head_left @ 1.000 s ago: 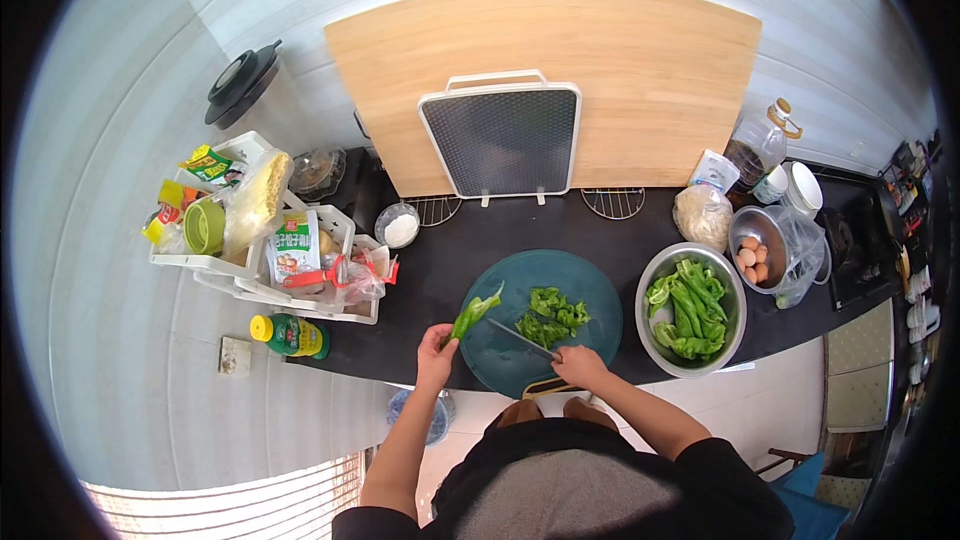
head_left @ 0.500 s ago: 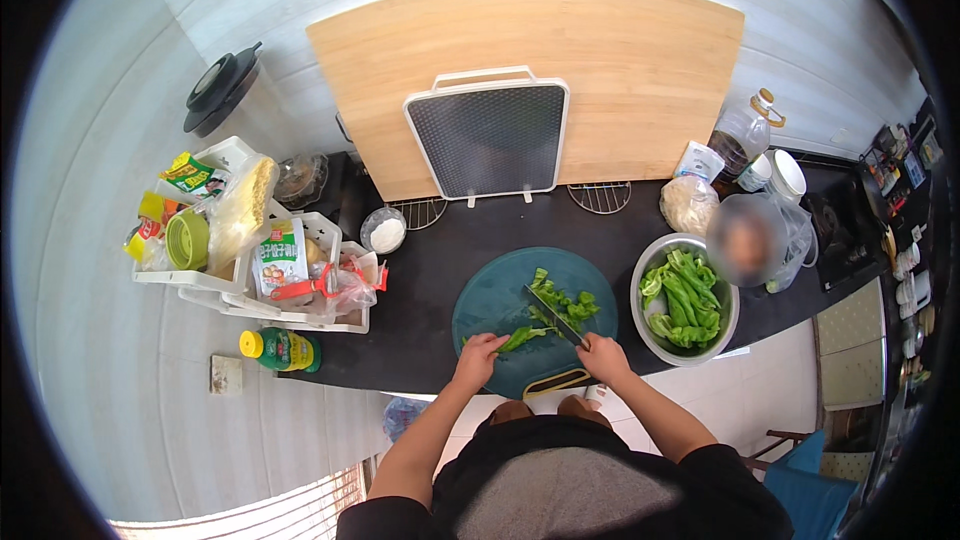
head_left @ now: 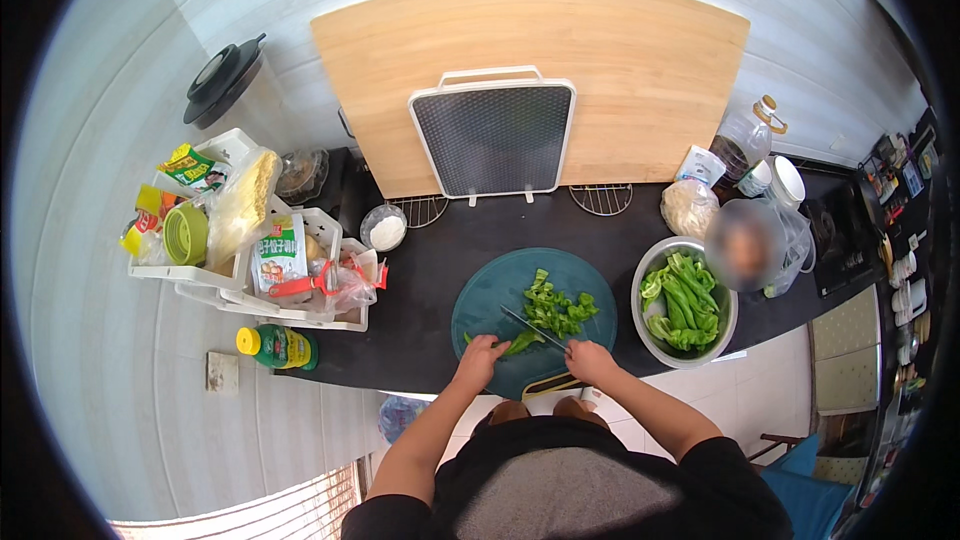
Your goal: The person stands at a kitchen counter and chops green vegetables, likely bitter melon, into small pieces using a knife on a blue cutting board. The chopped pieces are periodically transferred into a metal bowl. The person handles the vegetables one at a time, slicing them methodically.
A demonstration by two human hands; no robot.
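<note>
A round dark green cutting board (head_left: 505,285) lies on the black counter (head_left: 420,270). My left hand (head_left: 482,357) presses a whole green pepper (head_left: 520,343) flat on the board's near edge. My right hand (head_left: 590,360) grips a knife (head_left: 532,328) whose blade slants across the pepper. A heap of cut green pepper pieces (head_left: 558,308) sits in the middle of the board, just beyond the blade.
A metal bowl (head_left: 640,312) of whole green peppers stands right of the board. White baskets (head_left: 250,285) with packets, a yellow-capped bottle (head_left: 275,347) and a small white bowl (head_left: 384,230) are to the left. A large wooden board (head_left: 640,70) and a mesh rack (head_left: 492,138) lean on the wall.
My left hand brought the pepper from the air at the board's left down onto its near edge. The knife came down over the pepper.
</note>
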